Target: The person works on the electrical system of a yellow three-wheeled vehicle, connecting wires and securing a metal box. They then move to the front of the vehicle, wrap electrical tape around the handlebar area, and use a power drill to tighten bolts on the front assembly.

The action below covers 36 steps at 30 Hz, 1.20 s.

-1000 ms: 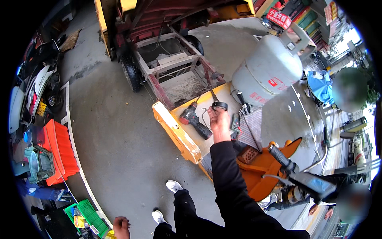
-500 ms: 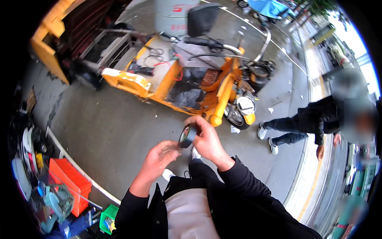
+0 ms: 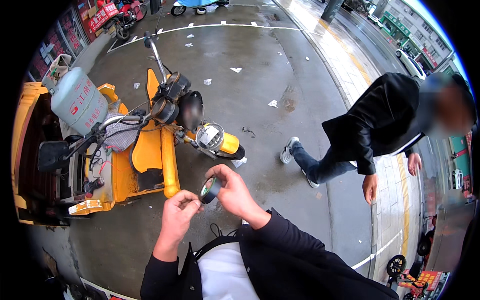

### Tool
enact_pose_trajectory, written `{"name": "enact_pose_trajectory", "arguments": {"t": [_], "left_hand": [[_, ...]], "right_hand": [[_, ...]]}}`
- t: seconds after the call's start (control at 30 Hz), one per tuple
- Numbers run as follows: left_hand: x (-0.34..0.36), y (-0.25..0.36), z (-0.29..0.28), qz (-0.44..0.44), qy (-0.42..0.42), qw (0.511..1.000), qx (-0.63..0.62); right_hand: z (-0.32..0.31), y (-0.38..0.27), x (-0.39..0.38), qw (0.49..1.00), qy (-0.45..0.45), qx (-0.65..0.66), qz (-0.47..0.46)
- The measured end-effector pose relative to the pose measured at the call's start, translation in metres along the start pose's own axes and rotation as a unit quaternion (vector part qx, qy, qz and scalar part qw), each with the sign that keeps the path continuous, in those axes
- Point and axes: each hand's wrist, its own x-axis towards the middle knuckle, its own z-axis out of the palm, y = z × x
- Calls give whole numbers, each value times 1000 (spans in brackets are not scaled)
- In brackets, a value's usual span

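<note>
A roll of black tape [image 3: 211,190] with a greenish inner ring is gripped by my right hand [image 3: 234,191], whose fingers and thumb curl round its edge. Against the roll's left side, my left hand [image 3: 180,210] is pinched closed, thumb to forefinger. Whether it holds the tape's end is too small to make out. Both hands are in front of my body, above the wet ground. Just beyond them is a yellow cargo tricycle [image 3: 170,167] with its handlebars and headlamp [image 3: 208,136] exposed.
A pale gas cylinder [image 3: 80,100] stands on the tricycle. At the right a person in a black jacket [image 3: 380,117] is walking close by. Paper scraps [image 3: 272,103] lie on the wet pavement [image 3: 260,135]. Parked motorcycles [image 3: 122,22] are at the far left.
My view has swung to the right, so the tricycle now appears further left. My left fingers have closed in a pinch at the tape roll. The walking person appears larger.
</note>
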Motion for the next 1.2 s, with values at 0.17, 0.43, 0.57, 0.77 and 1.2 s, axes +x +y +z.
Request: {"name": "enact_pose_trajectory", "arguments": {"t": [0.17, 0.43, 0.57, 0.77, 1.2], "left_hand": [[90, 11, 62, 6, -23, 1000, -19], [197, 22, 101, -20, -22, 1000, 3], [278, 22, 125, 6, -72, 996, 42], [393, 38, 179, 43, -109, 980, 158], [474, -8, 154, -82, 211, 974, 21]], "right_hand": [[-85, -26, 61, 996, 12, 82, 30], [-147, -38, 148, 998, 55, 21, -19], [-196, -42, 188, 972, 123, -198, -38], [-256, -73, 240, 789, 153, -580, -130], [-303, -41, 455, 830, -322, -415, -188]]}}
